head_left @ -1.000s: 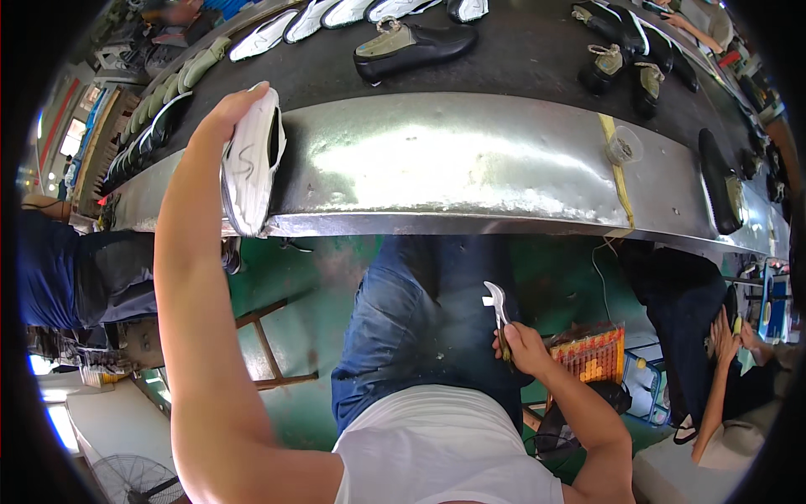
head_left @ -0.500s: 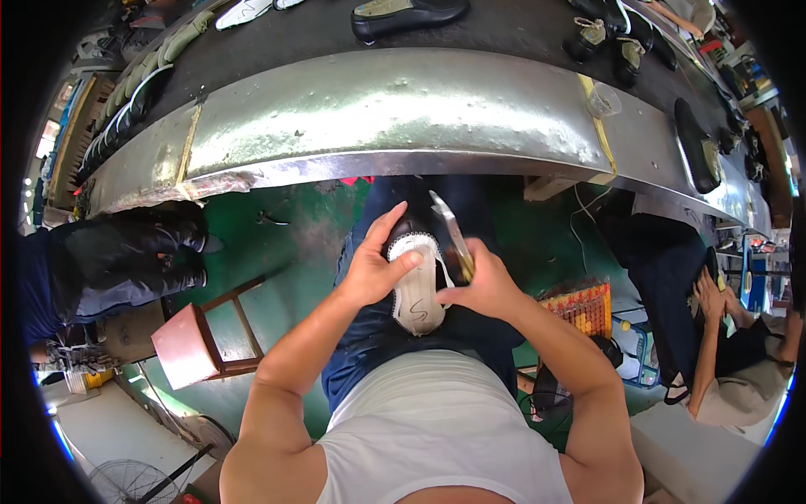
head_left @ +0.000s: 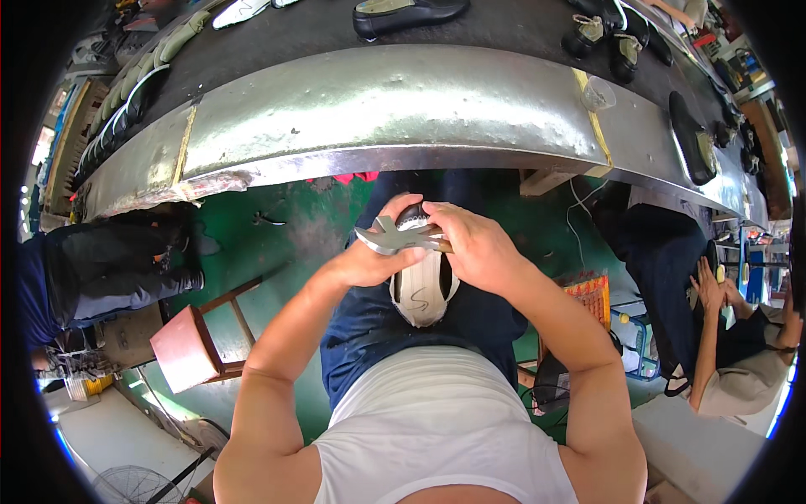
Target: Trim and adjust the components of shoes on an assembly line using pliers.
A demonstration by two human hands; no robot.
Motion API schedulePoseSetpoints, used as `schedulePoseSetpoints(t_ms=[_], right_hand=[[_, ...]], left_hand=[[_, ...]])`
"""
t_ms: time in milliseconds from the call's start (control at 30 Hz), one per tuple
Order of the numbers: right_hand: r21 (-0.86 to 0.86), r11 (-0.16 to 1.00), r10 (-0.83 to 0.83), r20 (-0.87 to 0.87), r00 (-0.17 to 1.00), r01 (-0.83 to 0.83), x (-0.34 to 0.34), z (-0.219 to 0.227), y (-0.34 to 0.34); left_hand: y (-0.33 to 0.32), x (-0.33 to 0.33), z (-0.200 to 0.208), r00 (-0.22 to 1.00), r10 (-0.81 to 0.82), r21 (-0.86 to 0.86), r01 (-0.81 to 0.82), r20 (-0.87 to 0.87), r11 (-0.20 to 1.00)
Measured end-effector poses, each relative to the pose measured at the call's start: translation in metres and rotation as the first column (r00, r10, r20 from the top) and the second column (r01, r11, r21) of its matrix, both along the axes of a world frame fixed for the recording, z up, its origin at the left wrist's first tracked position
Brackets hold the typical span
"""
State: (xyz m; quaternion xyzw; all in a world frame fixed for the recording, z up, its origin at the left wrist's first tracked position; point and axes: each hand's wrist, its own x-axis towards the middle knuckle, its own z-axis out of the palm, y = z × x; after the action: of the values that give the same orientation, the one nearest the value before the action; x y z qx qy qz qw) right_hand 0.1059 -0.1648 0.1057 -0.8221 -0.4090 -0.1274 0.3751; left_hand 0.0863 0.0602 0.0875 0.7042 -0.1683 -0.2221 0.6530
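Observation:
A shoe [head_left: 417, 296] lies sole up across my lap, its pale insole-coloured bottom marked with a dark scribble and its dark toe end pointing away from me. My left hand [head_left: 375, 252] wraps the toe end from the left, thumb laid across the sole. From the right, my right hand [head_left: 480, 248] reaches over the same end, its fingertips at the dark tip. A hammer [head_left: 393, 238] with a silvery metal head and brownish handle stays in that hand, lying crosswise over the shoe and my left thumb. Fingers and hammer hide part of the toe.
Ahead runs a workbench with a metal edge [head_left: 378, 109], bearing a black shoe [head_left: 409, 17] and several others. A wooden stool [head_left: 189, 349] stands at left. Other people sit on both sides; one person's hands [head_left: 710, 290] show at right. A tool [head_left: 267, 220] lies on the green floor.
My right hand has moved from the shoe's right side up to its toe, and the hammer has swung from upright to crosswise, head leftward. My left hand has closed around the toe.

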Motion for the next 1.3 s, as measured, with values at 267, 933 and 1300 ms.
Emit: schedulePoseSetpoints(t_ms=[267,933,1300], right_hand=[[0.035,0.959,-0.158,-0.757,0.634,0.281,0.0,-0.019,-0.011],[0.304,0.894,0.319,-0.948,0.01,0.329,-0.066,-0.02,-0.002],[-0.05,0.995,-0.02,-0.949,0.314,-0.087,-0.031,0.006,-0.012]], left_hand=[[0.003,-0.003,-0.033,0.994,0.104,-0.169,-0.099,0.019,0.981],[0.006,-0.003,-0.046,0.959,0.273,-0.006,-0.273,0.073,0.962],[0.007,-0.011,-0.042,0.922,0.346,0.056,-0.36,0.171,0.931]])
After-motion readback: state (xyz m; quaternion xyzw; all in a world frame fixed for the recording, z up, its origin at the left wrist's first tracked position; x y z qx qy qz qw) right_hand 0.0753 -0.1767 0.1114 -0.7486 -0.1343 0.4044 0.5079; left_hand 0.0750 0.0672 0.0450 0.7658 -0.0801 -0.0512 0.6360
